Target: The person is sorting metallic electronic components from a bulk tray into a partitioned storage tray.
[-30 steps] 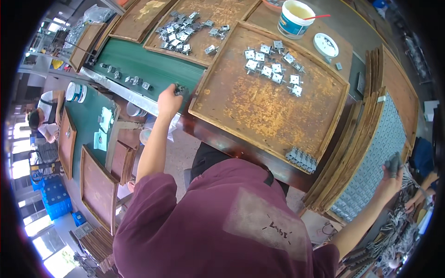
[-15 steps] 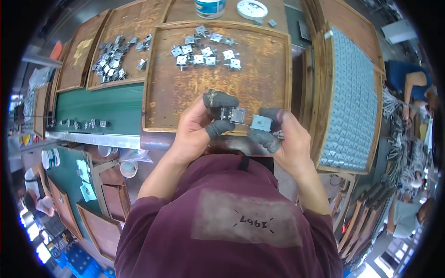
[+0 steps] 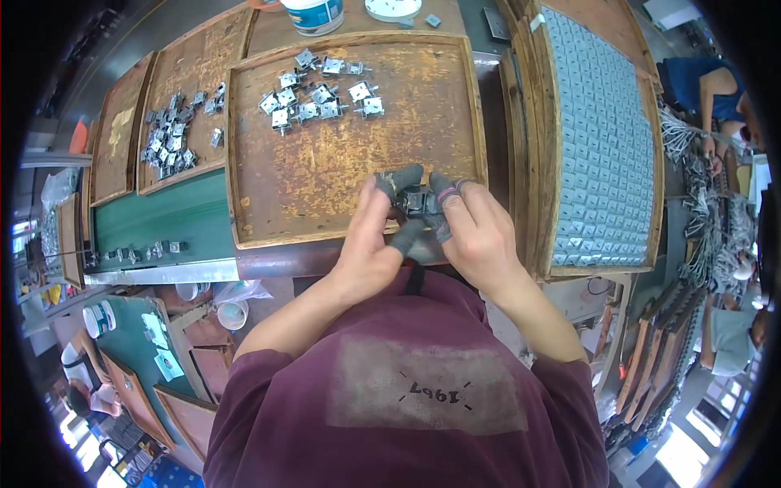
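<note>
Over the front of a worn wooden tray (image 3: 439, 89), my two hands meet on a small boxy metal part (image 3: 416, 200). My left hand (image 3: 370, 244) pinches it from the left, its thumb and fingertips in dark grey finger covers. From the right, the covered fingertips of my right hand (image 3: 482, 240) press against the same part. The fingers hide most of it, and I cannot make out a separate plate. Farther back in the tray lie several similar metal parts (image 3: 325, 93) with square plates and short pins.
To the right, a wooden tray holds rows of grey square plates (image 3: 602, 154). Another tray at left carries a heap of metal parts (image 3: 171, 134). Several small parts (image 3: 146, 250) rest on the green surface. A white-and-blue tub (image 3: 313, 15) stands behind; a person (image 3: 708, 89) works far right.
My right hand has brought the light grey square plate left to the boxy part in my left hand, and the two hands now touch. The view has shifted slightly to the right.
</note>
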Available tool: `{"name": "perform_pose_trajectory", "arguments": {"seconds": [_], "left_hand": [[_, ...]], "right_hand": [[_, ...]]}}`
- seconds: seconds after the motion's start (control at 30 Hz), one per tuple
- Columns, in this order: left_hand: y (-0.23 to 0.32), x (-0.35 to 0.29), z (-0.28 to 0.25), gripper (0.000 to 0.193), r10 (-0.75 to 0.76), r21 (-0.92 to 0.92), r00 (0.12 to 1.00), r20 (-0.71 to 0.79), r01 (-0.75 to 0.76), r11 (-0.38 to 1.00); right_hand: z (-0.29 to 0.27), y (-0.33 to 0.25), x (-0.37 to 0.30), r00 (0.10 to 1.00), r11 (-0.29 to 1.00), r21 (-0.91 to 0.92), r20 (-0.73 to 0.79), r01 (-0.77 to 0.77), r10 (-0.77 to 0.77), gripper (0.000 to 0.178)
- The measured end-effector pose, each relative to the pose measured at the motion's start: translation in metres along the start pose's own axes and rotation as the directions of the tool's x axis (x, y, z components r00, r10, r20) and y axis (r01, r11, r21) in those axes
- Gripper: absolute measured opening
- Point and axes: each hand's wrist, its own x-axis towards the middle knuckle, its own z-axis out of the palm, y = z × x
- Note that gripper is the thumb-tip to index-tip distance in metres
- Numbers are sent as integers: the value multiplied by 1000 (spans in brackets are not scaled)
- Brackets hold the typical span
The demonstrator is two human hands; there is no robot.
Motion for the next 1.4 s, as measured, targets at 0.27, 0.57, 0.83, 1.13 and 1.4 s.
{"name": "perform_pose_trajectory", "arguments": {"seconds": [0.27, 0.57, 0.83, 1.13, 1.4], "left_hand": [[-14, 15, 11, 76, 399, 522, 916, 32, -356, 775], [-6, 23, 12, 84, 314, 193, 933, 176, -345, 919], [-6, 16, 13, 75, 326, 354, 924, 202, -379, 855], [-8, 16, 13, 77, 301, 317, 931, 205, -354, 880], [-11, 23, 13, 78, 264, 241, 914, 308, -343, 908]], "right_hand": [[-15, 2, -7, 916, 874, 284, 198, -394, 348, 37], [-24, 20, -10, 886, 806, 419, 384, -418, 260, 44], [-16, 8, -19, 910, 757, 505, 232, -414, 343, 39], [-15, 15, -18, 898, 659, 610, 304, -440, 318, 39], [-18, 21, -27, 822, 709, 443, 441, -548, 360, 38]]}}
